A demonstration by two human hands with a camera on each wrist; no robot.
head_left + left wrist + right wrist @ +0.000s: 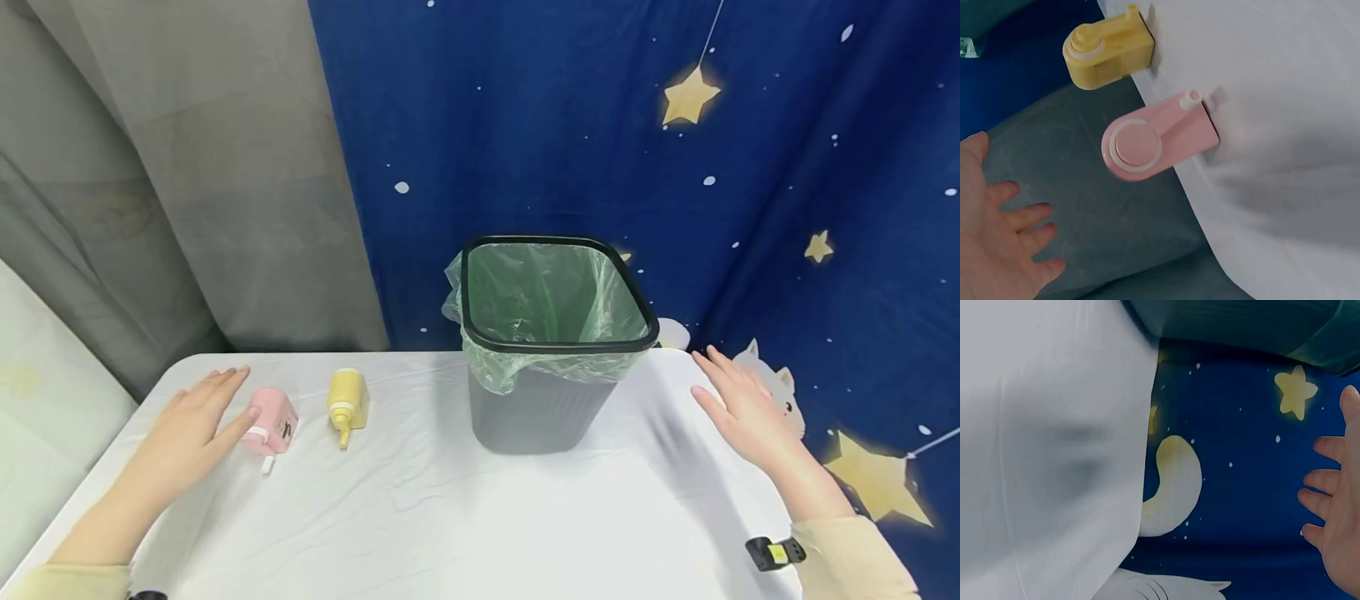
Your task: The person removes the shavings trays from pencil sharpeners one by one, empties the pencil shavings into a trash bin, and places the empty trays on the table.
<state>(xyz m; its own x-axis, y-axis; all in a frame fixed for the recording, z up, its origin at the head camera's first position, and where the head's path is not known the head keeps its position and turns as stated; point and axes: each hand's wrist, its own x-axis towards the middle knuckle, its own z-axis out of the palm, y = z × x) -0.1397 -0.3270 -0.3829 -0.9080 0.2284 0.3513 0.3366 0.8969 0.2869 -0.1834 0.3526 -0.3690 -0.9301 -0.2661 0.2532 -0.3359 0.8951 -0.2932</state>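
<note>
My left hand is held over the left side of the table, fingers extended and nothing in them. Just beside it is a pink pump bottle with a white nozzle, partly covered by the thumb in the head view. In the left wrist view the pink bottle shows whole, apart from the fingertips. A yellow pump bottle stands to its right. My right hand hovers at the table's right side with straight, spread fingers, holding nothing. Between the hands, nearer the right, stands a grey trash can.
A clear plastic bag lines the can and folds over its sides under the black rim. A white cloth covers the table. Behind hang a grey curtain and a blue starry curtain.
</note>
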